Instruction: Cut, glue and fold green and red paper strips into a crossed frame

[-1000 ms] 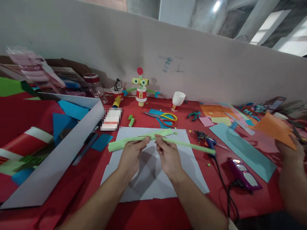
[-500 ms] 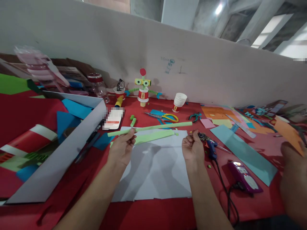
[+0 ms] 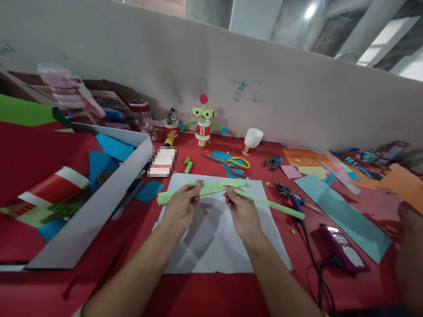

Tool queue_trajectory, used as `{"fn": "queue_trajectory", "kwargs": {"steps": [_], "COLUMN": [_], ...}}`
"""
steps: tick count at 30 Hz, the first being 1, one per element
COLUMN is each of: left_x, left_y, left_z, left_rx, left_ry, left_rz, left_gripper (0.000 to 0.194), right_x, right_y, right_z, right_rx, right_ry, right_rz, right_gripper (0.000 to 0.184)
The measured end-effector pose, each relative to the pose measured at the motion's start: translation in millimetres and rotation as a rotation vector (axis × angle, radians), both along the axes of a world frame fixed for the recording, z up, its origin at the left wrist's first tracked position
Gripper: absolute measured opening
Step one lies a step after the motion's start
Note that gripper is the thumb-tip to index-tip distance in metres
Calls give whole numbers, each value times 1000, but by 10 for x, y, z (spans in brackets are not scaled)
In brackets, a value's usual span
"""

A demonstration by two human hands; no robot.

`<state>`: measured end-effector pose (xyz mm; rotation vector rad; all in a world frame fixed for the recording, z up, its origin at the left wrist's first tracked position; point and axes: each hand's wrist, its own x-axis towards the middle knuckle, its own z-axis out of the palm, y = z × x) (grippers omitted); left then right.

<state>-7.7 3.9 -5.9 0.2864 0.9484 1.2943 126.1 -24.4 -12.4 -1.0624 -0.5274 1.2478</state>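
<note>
A narrow light-green paper strip [image 3: 271,204], folded or rolled lengthwise, slants down to the right above a white sheet [image 3: 218,237]. My left hand [image 3: 183,204] pinches it near its left end. With thumb and fingers closed, my right hand [image 3: 243,213] grips the same strip farther along, and its free end reaches out past the hand to the right. Behind my hands, a wider, flat light-green paper piece [image 3: 218,187] lies across the top of the sheet, partly covered by my left hand.
Scissors [image 3: 239,163], pliers [image 3: 273,162] and a folded green spring [image 3: 188,165] lie beyond the sheet. A paper-cup figure [image 3: 202,130] and stacked cups [image 3: 252,140] stand farther back. Rightward are a glue gun [image 3: 296,201], a purple device [image 3: 343,248] and another person's arm [image 3: 411,246]. Leftward stands a box [image 3: 99,198].
The strip has swung from sloping up rightward to sloping down rightward. My right hand, earlier apart from it, has moved left and taken hold of it. The view has shifted slightly.
</note>
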Motion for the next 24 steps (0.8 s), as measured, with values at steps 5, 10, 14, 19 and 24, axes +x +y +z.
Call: {"fn": "queue_trajectory", "kwargs": {"steps": [5,10,14,19,24], "left_x": [-121,-268,-364,-361,-394], "left_y": [87,162,196,166,178], "left_z": [55,113,176,206,225], "left_rx": [-23,13,122,242,247], "left_ry": [-55,-118,-161,-182,-264], "left_rz": [56,179,236,212,225], "left_gripper": [21,24,18,14,18], "right_x": [31,173,339,448,593], "right_y": [18,84,141,155,164], "right_z": [23,76,130,166,185], "right_rx": [12,34,73,110,190], "right_ry": [37,194,229,198,259], "right_rz": [1,-170,-251,-273,-325], "right_gripper": [23,24,25,21,23]}}
